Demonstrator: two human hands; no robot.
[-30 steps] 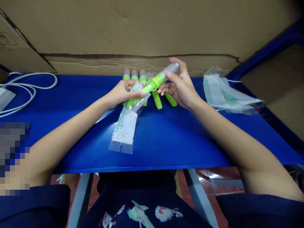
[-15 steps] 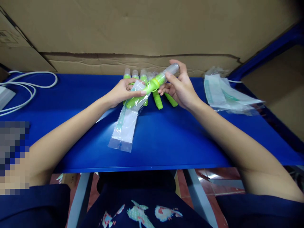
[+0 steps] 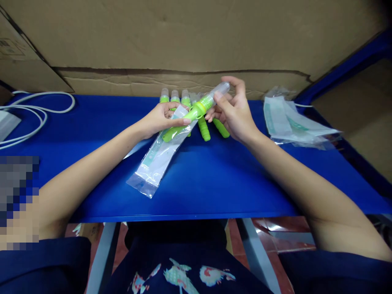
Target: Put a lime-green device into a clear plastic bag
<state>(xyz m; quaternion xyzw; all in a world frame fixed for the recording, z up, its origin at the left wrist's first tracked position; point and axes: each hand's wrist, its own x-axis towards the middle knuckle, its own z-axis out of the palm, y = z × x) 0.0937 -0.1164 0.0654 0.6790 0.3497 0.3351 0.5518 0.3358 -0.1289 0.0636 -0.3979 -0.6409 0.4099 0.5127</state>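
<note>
A lime-green stick [image 3: 186, 123] with a ribbed collar and a clear capped end slants up to the right above the table. My left hand [image 3: 162, 118] pinches its green handle between thumb and fingers, together with a clear plastic bag [image 3: 156, 163] that has a white and pale green insert. Whether the handle lies in the bag or on top of it I cannot tell. The clear end [image 3: 221, 90] is between the thumb and fingers of my right hand [image 3: 234, 108]. Behind my hands lie several similar green sticks [image 3: 203, 129], partly hidden.
More clear bags with white and green inserts [image 3: 281, 118] lie on the blue table [image 3: 214, 183] at the right. White cables [image 3: 43, 98] coil at the left. A cardboard wall [image 3: 183, 36] stands along the back edge.
The bag's lower end has swung to the left, so the bag now lines up more closely with the stick. Both hands keep their hold and have barely moved.
</note>
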